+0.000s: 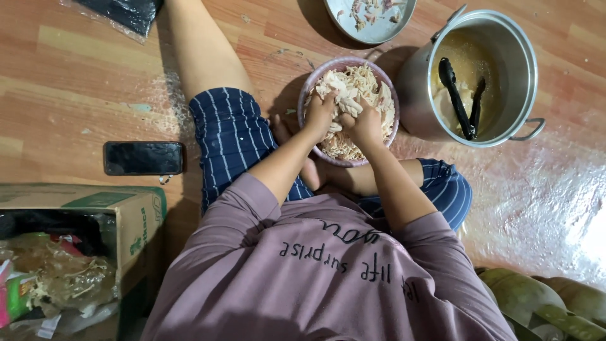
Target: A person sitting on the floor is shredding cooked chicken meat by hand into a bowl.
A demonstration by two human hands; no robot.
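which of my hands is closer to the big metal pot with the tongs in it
Right. Your right hand is in the bowl of shredded meat on the side facing the pot; your left hand is in the same bowl, on the side away from it.

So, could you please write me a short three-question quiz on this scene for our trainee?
1. True or false: both hands are in the bowl of shredded meat.
2. What lies inside the big metal pot? A) a ladle B) black tongs C) a knife
3. Fill in: the phone lies on the floor between the person's leg and the cardboard ____.

Key:
1. True: the left hand and right hand both work the shredded meat in the bowl.
2. B: black tongs rest in the pot.
3. Box: the phone lies just above the box in the picture.
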